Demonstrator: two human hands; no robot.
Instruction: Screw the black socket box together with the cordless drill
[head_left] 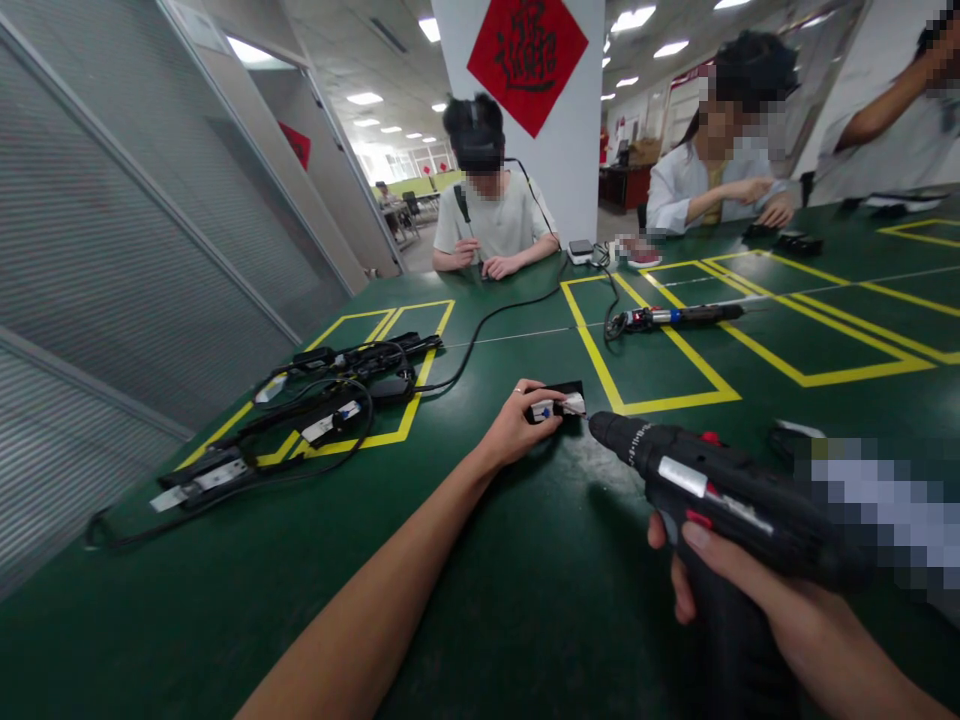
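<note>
Head view: a black power drill (739, 500) is held over the table (525, 600) by the right hand (784, 605), its fingers clamped around the handle. The drill's long axis is slanted from the near right to the farther left, with its chuck aimed at a small black-and-white part (574, 401). The part is laid lengthwise roughly left to right and is pinched between the thumb and fingers of the left hand (523, 425). Whether the part is touched by the bit's tip cannot be told.

Table surface is shown between the left forearm and the drill, and also between the part and the black cable bundle (390, 385) at left. A taped yellow rectangle (679, 402) is set just beyond the chuck. The table's left edge is bordered by a partition (150, 230); by its far edge, a person (499, 215) is seated.
</note>
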